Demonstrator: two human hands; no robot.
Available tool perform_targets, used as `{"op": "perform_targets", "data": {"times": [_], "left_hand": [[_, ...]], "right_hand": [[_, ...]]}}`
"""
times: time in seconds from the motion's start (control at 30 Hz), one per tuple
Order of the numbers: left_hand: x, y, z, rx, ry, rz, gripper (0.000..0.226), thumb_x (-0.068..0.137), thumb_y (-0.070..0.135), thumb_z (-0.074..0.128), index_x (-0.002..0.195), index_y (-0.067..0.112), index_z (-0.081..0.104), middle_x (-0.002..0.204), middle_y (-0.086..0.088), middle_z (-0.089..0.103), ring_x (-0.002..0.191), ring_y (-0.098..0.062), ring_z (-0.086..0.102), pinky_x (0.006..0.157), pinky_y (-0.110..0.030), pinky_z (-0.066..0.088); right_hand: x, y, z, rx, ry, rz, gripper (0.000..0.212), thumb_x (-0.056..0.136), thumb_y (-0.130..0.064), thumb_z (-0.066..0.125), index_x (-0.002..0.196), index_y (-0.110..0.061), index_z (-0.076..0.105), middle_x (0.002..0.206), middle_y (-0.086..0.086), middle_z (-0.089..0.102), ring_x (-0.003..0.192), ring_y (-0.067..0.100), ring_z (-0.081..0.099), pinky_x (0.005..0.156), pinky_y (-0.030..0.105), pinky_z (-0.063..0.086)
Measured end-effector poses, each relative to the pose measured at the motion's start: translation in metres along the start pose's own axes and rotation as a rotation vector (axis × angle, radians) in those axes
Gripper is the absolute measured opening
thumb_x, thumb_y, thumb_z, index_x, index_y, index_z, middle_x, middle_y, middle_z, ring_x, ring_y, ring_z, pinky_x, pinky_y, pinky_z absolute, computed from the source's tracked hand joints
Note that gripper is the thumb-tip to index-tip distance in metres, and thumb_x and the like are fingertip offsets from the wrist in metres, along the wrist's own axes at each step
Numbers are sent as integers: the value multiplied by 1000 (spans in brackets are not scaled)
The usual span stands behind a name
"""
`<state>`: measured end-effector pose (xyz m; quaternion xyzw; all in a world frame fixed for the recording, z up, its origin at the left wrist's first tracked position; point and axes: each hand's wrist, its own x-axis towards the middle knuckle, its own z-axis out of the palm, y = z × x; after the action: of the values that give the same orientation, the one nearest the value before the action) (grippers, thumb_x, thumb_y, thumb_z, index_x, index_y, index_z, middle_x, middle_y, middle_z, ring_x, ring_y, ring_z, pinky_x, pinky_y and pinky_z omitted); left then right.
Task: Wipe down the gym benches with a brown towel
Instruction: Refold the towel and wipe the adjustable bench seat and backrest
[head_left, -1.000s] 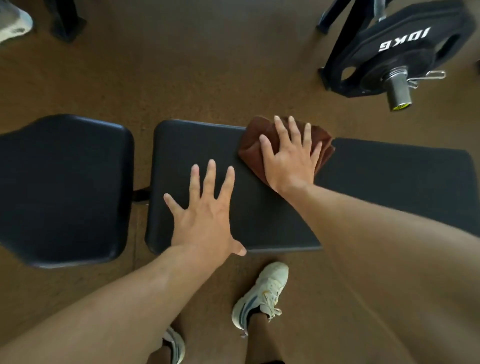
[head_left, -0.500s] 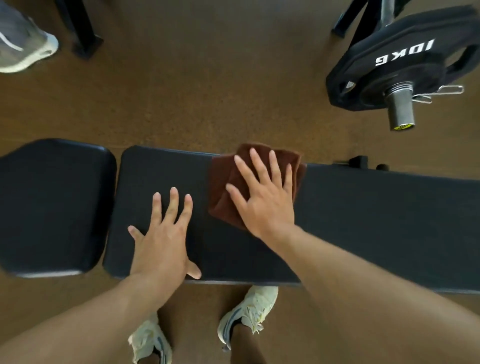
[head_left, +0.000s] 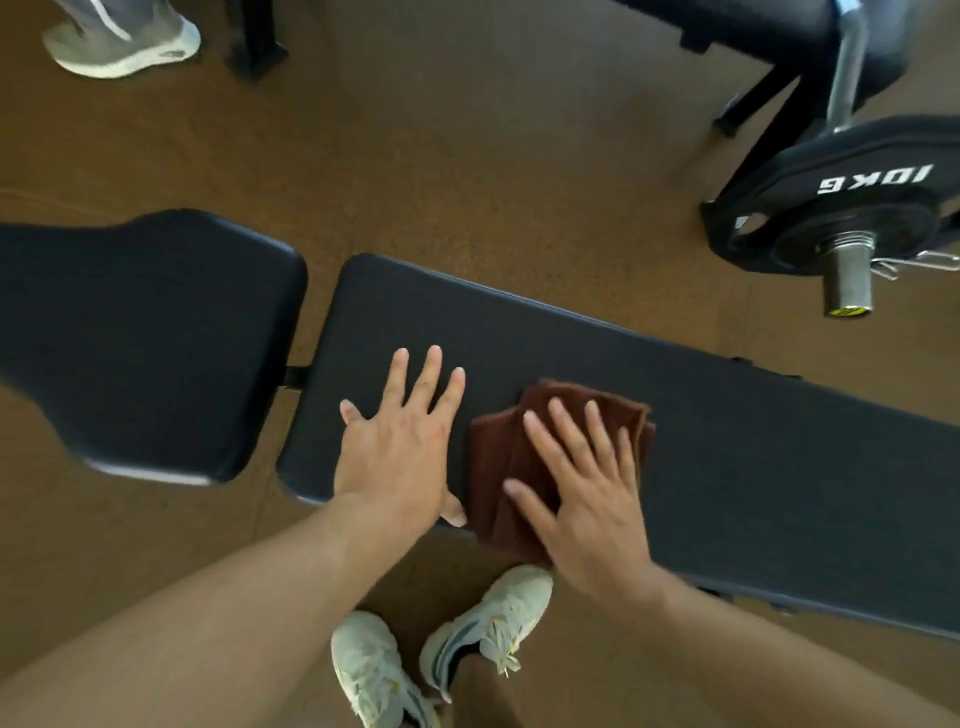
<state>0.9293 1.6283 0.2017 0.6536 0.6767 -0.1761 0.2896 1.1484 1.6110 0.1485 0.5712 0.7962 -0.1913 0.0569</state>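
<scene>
A long black padded bench (head_left: 753, 467) runs across the view, with its separate seat pad (head_left: 145, 343) to the left. The folded brown towel (head_left: 498, 457) lies near the bench's front edge. My right hand (head_left: 587, 499) presses flat on the towel with straight, spread fingers. Just left of the towel, my left hand (head_left: 400, 447) rests flat on the bare pad, fingers spread.
A barbell end with a black 10 KG plate (head_left: 841, 197) hangs at the right, above the bench's far side. Black rack legs (head_left: 753, 104) stand behind it. Another person's grey shoe (head_left: 124, 41) is at top left. My own shoes (head_left: 488, 618) stand on the brown floor below the bench.
My right hand has slid the towel from the bench's far edge toward the near edge. My left hand stays flat on the pad. The camera view has shifted.
</scene>
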Motion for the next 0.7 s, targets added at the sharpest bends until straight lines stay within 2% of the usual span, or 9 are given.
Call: {"op": "perform_targets", "data": {"times": [0.07, 0.13, 0.23, 0.27, 0.33, 0.43, 0.5, 0.6, 0.7], "left_hand": [[-15, -12, 11, -194, 79, 59, 127, 77, 60, 78, 159, 32, -14, 169, 7, -21, 155, -18, -21, 125, -59, 13], [-36, -32, 25, -471, 232, 87, 108, 86, 46, 75, 161, 35, -2, 170, 13, -10, 155, -6, -17, 128, -47, 11], [-67, -75, 52, -666, 503, -89, 88, 91, 36, 70, 161, 31, 18, 169, 15, 9, 155, 1, 0, 125, -36, 18], [-78, -87, 58, -711, 530, -170, 83, 92, 36, 68, 161, 31, 20, 169, 16, 12, 154, 1, 5, 124, -36, 21], [-95, -105, 69, -764, 521, -274, 79, 95, 35, 63, 161, 31, 19, 168, 18, 13, 154, 0, 11, 122, -39, 24], [-104, -115, 72, -721, 509, -299, 78, 97, 27, 62, 161, 30, 17, 169, 13, 15, 154, -7, 17, 121, -42, 28], [-104, -109, 66, -708, 530, -284, 79, 97, 22, 63, 161, 28, 17, 169, 10, 15, 155, -7, 14, 121, -41, 26], [-96, -84, 51, -702, 518, -205, 80, 96, 20, 64, 161, 27, 19, 169, 12, 13, 155, -3, 8, 123, -36, 20], [-83, -42, 44, -686, 429, -32, 78, 97, 22, 64, 161, 29, 20, 170, 18, -2, 154, 2, -7, 126, -41, 22]], "right_hand": [[48, -13, -11, 54, 38, 199, 74, 97, -78, 29, 162, -51, 7, 175, -14, -3, 161, 24, -17, 129, 57, -7], [91, -41, -18, 88, 74, 378, 75, 98, -76, 28, 164, -48, 4, 175, -9, -9, 160, 29, -19, 128, 57, -10], [141, -103, -24, 160, 100, 438, 77, 99, -73, 26, 166, -41, 7, 176, -5, -4, 160, 30, -16, 128, 57, -8], [151, -126, -24, 168, 92, 365, 77, 98, -73, 27, 166, -40, 10, 176, -6, -2, 161, 28, -15, 128, 56, -9], [154, -170, -16, 114, 63, 91, 75, 98, -72, 31, 165, -39, 18, 176, -7, 4, 161, 25, -12, 128, 55, -8], [118, -202, 5, -42, 21, -351, 59, 100, -64, 39, 154, -40, 45, 172, -6, 23, 162, 28, 0, 129, 59, 0], [74, -189, 18, -41, 25, -449, 52, 105, -57, 38, 153, -40, 46, 171, -7, 27, 162, 26, 4, 129, 57, 4], [-7, -126, 34, 4, 65, -268, 53, 109, -53, 38, 160, -40, 33, 173, -9, 20, 163, 24, 3, 129, 57, 13], [-75, -55, 36, 33, 46, 90, 54, 110, -54, 31, 162, -46, 21, 174, -16, 7, 163, 24, -1, 127, 59, 14]]}}
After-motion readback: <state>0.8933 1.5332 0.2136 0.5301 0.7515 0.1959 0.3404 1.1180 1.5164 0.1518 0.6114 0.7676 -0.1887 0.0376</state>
